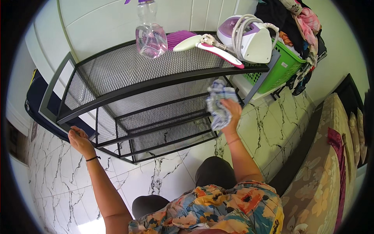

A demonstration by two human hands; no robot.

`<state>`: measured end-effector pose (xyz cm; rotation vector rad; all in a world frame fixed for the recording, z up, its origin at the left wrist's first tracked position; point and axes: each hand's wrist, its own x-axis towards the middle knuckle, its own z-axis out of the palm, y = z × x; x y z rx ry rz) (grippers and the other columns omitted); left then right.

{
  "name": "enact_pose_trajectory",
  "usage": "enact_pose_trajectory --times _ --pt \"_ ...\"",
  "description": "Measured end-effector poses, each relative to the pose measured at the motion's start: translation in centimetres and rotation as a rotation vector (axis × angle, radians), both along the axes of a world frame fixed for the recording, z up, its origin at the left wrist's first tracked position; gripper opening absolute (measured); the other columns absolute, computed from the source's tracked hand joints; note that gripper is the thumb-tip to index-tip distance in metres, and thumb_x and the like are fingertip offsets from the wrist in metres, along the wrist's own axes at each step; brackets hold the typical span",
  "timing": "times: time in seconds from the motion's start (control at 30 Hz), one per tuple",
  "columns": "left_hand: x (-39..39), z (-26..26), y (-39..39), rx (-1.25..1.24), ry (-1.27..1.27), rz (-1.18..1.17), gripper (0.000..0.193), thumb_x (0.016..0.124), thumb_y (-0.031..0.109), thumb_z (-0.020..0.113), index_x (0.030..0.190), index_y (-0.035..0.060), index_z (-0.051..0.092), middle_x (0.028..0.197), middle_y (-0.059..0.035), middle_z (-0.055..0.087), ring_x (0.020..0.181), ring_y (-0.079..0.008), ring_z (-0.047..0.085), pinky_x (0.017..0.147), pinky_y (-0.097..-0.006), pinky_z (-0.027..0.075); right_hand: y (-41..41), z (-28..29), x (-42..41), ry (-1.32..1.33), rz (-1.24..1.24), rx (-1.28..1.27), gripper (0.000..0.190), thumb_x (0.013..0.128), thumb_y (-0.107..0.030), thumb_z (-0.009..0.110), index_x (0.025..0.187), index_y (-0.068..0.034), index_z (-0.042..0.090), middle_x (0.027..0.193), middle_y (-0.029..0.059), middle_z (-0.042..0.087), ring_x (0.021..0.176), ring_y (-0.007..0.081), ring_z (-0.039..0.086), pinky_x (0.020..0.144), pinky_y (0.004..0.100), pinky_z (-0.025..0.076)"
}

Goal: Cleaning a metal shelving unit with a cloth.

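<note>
A blue-and-white cloth [219,106] is bunched in my right hand [233,114], at the right end of a black metal mesh rack [102,76]. The cloth is slightly blurred and hides part of the rack's middle shelf. On the far left, my left hand [80,142] grips the rack's side post just below the top shelf. Along the back of that shelf stand a spray bottle [151,41] of pinkish liquid, a purple-bristled brush [220,54] with a white and pink handle, and a white and purple garment steam iron [254,41] wrapped in its cord.
A green laundry basket [282,67] heaped with clothes [306,23] stands right of the rack. A bed with a floral cover [312,175] fills the right side. Behind the rack's left end sits a dark suitcase [38,99]. Marble-patterned tiles [163,172] cover the floor.
</note>
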<state>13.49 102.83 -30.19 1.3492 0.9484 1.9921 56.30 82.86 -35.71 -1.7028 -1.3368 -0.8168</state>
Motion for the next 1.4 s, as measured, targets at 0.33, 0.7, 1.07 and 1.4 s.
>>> enact_pose_trajectory --times 0.33,0.7,1.07,1.4 --pt "-0.4 -0.2 -0.1 0.015 0.019 -0.007 0.042 0.088 0.047 0.037 0.077 0.0065 0.042 0.053 0.0037 0.028 0.044 -0.004 0.026 0.04 -0.0189 0.018 2.7 3.9 2.0 0.25 -0.169 -0.81 0.065 0.074 -0.051 0.048 0.128 -0.019 0.037 0.134 0.0164 0.03 0.125 0.0393 0.021 0.1 0.0524 0.016" --pt "-2.2 -2.9 2.9 0.181 0.355 0.339 0.037 0.091 0.037 0.035 0.071 0.0075 0.045 0.051 0.0029 0.033 0.043 -0.0059 0.032 0.039 -0.0198 0.025 12.7 5.6 3.1 0.311 -0.109 -0.963 0.065 0.074 -0.05 0.049 0.126 -0.013 0.039 0.138 0.0127 0.025 0.125 0.032 0.025 0.101 0.0416 0.025" --pt "-0.3 -1.0 -0.3 0.051 0.034 0.005 0.04 0.09 0.041 0.039 0.07 0.006 0.043 0.051 0.0058 0.032 0.044 -0.0025 0.028 0.039 -0.0195 0.021 7.5 4.7 -18.3 -0.209 0.679 -0.691 0.057 0.067 -0.023 0.063 0.121 -0.021 0.045 0.126 0.012 0.041 0.118 0.0382 0.034 0.098 0.0504 0.024" --pt "-0.2 -0.4 -0.3 0.033 -0.044 -0.136 0.039 0.088 0.041 0.043 0.072 0.0054 0.043 0.053 0.0054 0.034 0.046 -0.0027 0.03 0.041 -0.0192 0.024 14.8 3.1 -31.6 -0.286 0.772 -0.532 0.053 0.072 -0.011 0.055 0.123 -0.016 0.042 0.126 0.0101 0.042 0.12 0.0336 0.034 0.098 0.0491 0.025"
